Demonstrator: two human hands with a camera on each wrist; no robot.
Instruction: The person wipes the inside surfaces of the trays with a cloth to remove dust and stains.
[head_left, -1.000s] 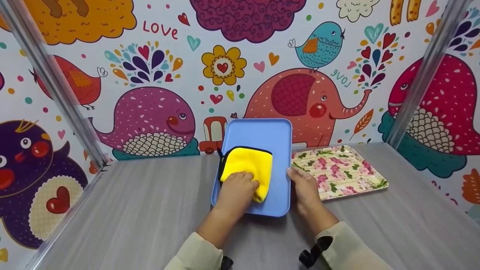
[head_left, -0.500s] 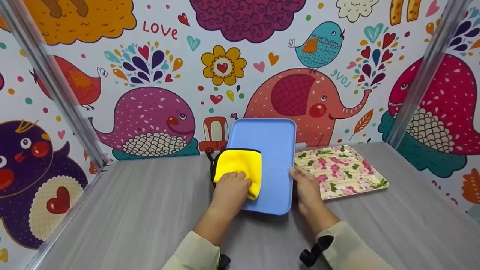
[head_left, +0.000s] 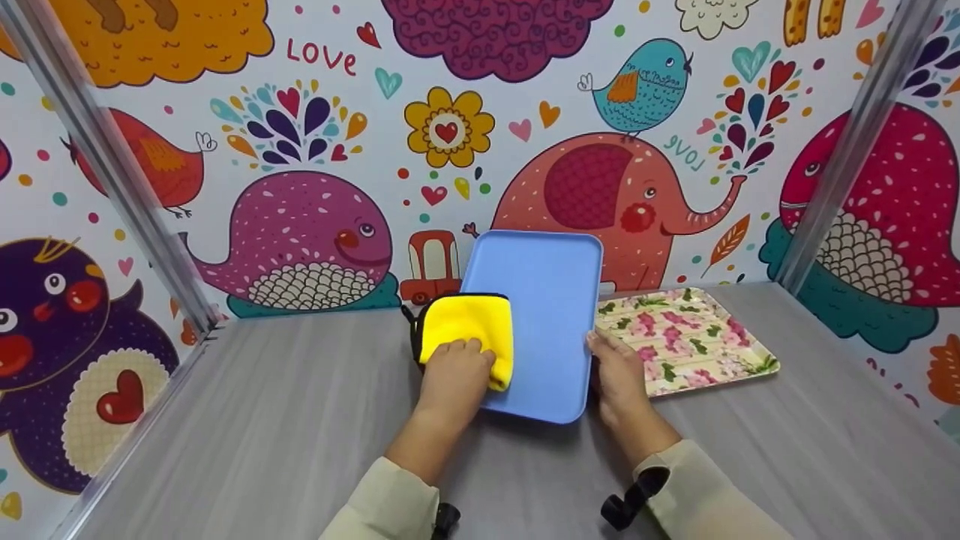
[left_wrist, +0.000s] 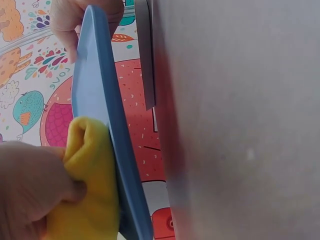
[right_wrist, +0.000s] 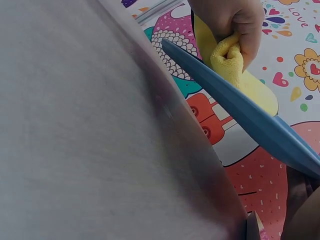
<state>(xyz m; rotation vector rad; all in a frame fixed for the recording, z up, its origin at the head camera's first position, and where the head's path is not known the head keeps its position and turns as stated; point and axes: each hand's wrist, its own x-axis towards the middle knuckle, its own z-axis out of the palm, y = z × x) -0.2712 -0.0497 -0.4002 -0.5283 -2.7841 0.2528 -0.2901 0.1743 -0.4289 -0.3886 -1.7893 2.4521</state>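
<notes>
A yellow cloth [head_left: 471, 319] with black edging is bunched under my left hand [head_left: 457, 379], whose curled fingers grip it against the left part of a blue tray [head_left: 551, 322]. The tray is tilted up, its inner face toward me. My right hand [head_left: 619, 375] holds the tray by its right edge, thumb on the rim and the other fingers hidden behind. In the left wrist view a fold of the cloth [left_wrist: 90, 165] sticks up beside the thumb. The right wrist view shows the tray [right_wrist: 245, 110] edge-on, raised off the table.
A flower-patterned tray [head_left: 690, 341] lies on the grey table [head_left: 300, 420] to the right, partly behind my right hand. A wall [head_left: 442, 45] printed with cartoon animals stands at the back, with metal posts [head_left: 855, 150] at its corners.
My left hand has slid the cloth leftward across the tray, toward and over its left edge. The tray has shifted slightly right, with my right hand still holding it.
</notes>
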